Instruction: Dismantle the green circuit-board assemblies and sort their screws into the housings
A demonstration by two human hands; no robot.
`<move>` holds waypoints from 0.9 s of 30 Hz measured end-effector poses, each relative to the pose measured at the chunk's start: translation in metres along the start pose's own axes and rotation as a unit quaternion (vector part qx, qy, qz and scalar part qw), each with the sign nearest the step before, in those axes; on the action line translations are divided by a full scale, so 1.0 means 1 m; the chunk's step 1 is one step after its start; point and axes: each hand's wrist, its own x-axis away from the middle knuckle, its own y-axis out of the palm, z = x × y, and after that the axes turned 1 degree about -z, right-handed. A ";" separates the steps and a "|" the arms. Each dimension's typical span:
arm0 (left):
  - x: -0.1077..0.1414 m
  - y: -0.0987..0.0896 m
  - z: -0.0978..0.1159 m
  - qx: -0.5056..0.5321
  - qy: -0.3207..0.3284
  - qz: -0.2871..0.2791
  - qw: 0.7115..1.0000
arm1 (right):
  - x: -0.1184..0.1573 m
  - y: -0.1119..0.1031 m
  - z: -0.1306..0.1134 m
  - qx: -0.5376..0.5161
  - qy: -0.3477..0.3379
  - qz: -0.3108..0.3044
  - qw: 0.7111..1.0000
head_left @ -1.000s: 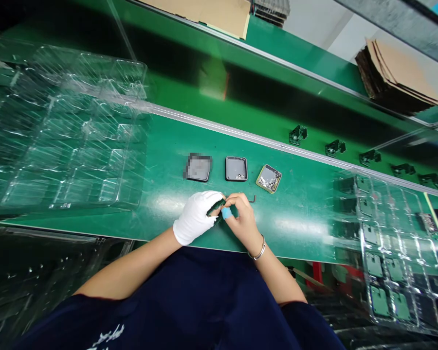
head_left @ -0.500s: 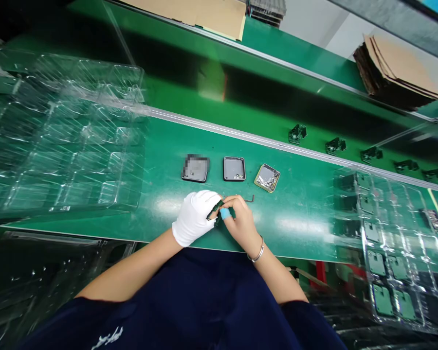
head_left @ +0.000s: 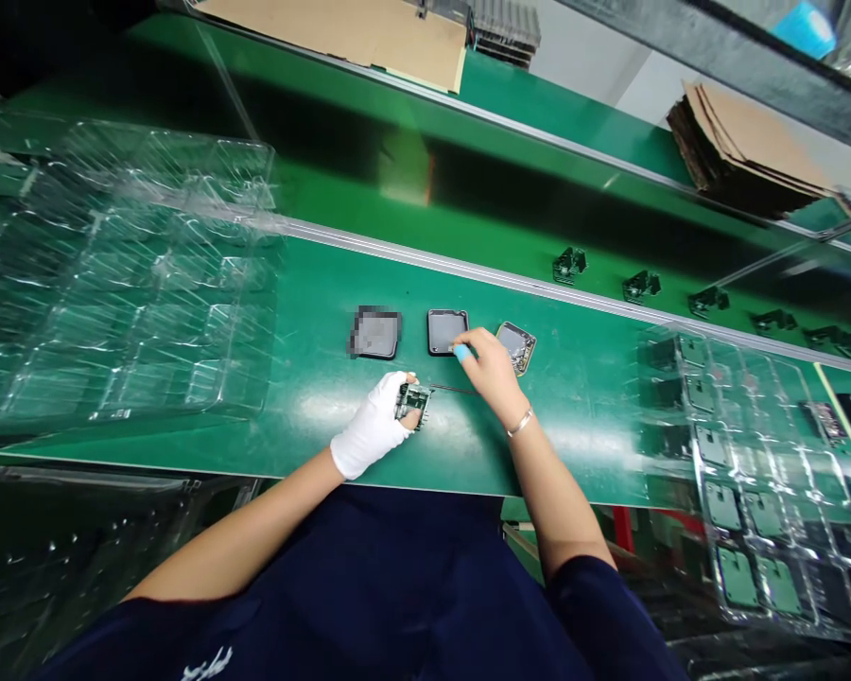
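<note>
My left hand [head_left: 370, 426], in a white glove with bare fingertips, grips a small green circuit board [head_left: 412, 405] by its edges above the bench. My right hand [head_left: 493, 374], bare with a blue finger wrap, reaches to the lower right corner of the middle square dark tray [head_left: 445, 331]. Its fingertips are pinched together there; whatever lies between them is too small to make out. Below that hand a thin dark hex key [head_left: 454, 389] lies on the bench, partly covered. To the right, a tilted square tray [head_left: 526, 346] of small metal parts is partly hidden by my hand.
A third square tray [head_left: 377, 335], partly pixelated, sits at left. Clear plastic compartment trays [head_left: 134, 284] cover the bench's left; another [head_left: 766, 473] at right holds green boards. Several board assemblies [head_left: 571, 265] line the ledge behind. Cardboard sheets [head_left: 744, 151] rest on the shelf.
My right hand has left the circuit board and moved up and right to the middle tray. My left hand still holds the board, now turned so more of its face shows.
</note>
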 end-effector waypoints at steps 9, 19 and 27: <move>0.009 -0.015 -0.005 0.060 -0.009 0.024 0.998 | -0.075 0.012 0.012 0.154 -0.040 -0.300 0.941; 0.005 -0.038 -0.007 0.052 -0.030 0.088 0.994 | -0.051 -0.003 0.007 0.141 -0.023 -0.211 0.967; -0.003 -0.041 0.006 0.036 0.019 0.057 0.998 | -0.041 -0.007 0.012 0.003 0.017 -0.098 0.995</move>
